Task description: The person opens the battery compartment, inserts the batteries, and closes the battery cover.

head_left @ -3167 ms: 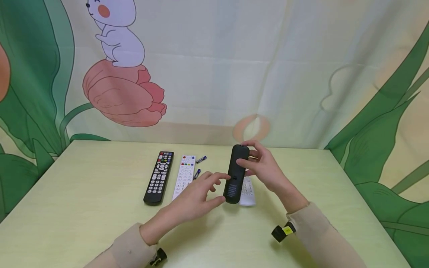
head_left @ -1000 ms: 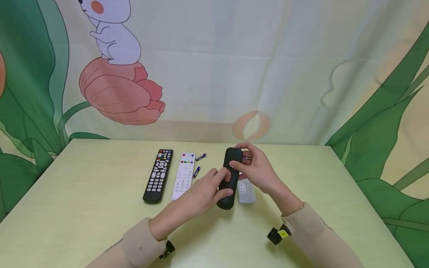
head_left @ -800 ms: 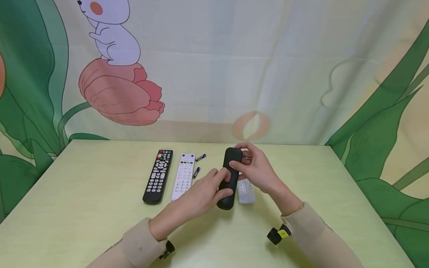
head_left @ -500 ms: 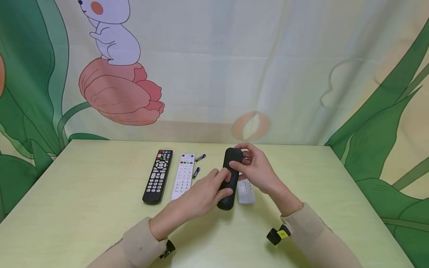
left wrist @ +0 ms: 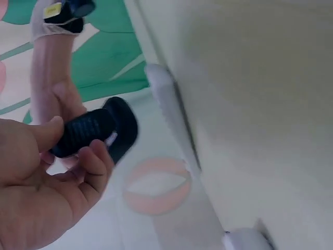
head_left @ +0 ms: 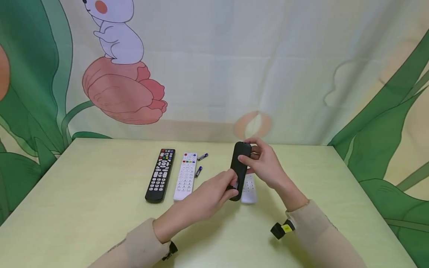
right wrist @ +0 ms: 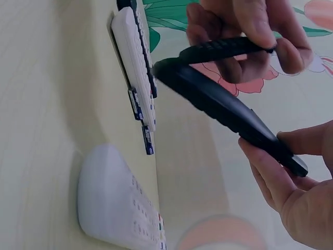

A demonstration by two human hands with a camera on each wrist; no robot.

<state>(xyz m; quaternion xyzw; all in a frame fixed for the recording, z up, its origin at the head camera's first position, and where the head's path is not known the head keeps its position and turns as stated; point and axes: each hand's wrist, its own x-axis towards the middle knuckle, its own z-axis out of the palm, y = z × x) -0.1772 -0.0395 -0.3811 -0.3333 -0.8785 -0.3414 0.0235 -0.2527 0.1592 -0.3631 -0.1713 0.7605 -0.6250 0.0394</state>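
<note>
My right hand (head_left: 268, 167) holds a black remote control (head_left: 237, 160) above the table with its back facing up, thumb on the back and fingers underneath. My left hand (head_left: 211, 193) pinches the remote's black battery cover (right wrist: 223, 49) between thumb and fingers. In the right wrist view the cover tilts up from the remote, with a wedge of space between them, and meets it at one end. Small print shows on the cover in the left wrist view. The inside of the battery compartment is hidden by fingers in the head view.
A white remote (head_left: 248, 193) lies beneath the held one, partly covered. Farther left lie another white remote (head_left: 185, 176) and a black remote (head_left: 160, 176), both buttons up. Two small blue batteries (head_left: 202, 156) rest beside the left white remote. A printed curtain (head_left: 207, 74) hangs behind the table.
Earlier the left fingers touched, then pressed on, the remote's back with the cover flat; now they pinch the cover, lifted at an angle. The remote has shifted slightly up and right in view.
</note>
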